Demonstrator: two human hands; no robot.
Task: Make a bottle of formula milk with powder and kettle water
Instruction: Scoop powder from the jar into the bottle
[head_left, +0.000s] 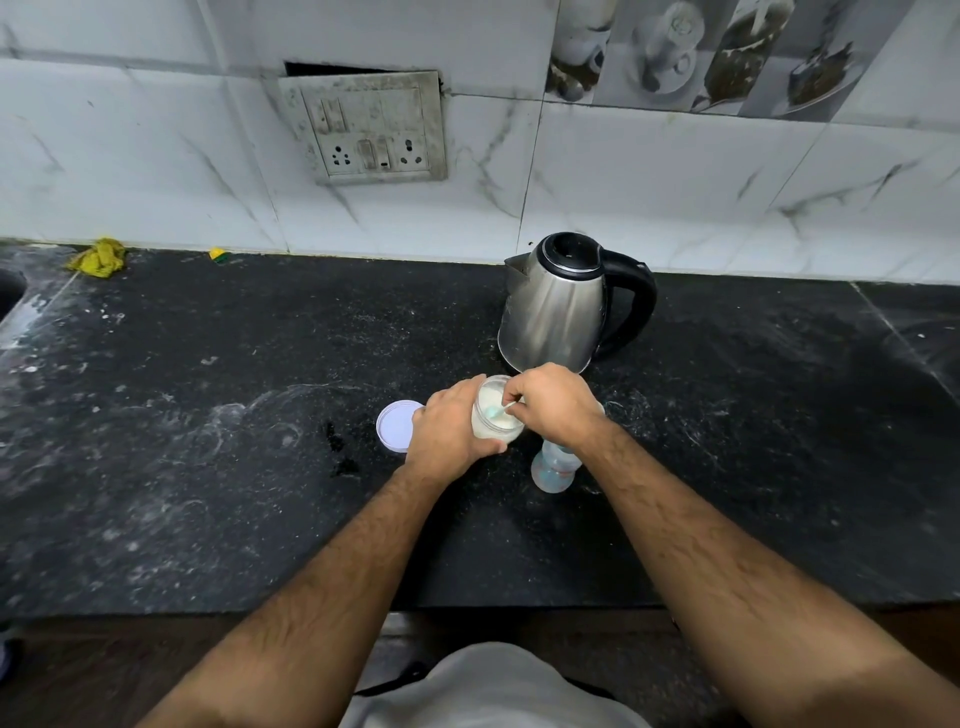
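Near the frame's centre on the tabletop (208, 493) stands the bottle (553, 470), contents unclear. Just above, the left hand (449, 428) grips the powder jar (496, 410); the right hand (553, 402) pinches the scoop (501, 410) inside. Lid (396, 426) off. Scooping underway; the kettle (558, 306) beyond probably awaits pouring.

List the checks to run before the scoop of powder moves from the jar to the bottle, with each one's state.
1. Powder jar held steady by left hand: ok.
2. Scoop pinched by right hand: ok.
3. Scoop filled level: cannot tell.
4. Bottle upright beside jar: ok.
5. Bottle mouth open and clear: cannot tell, the right wrist hides it.
6. Jar lid out of the way on the counter: ok.
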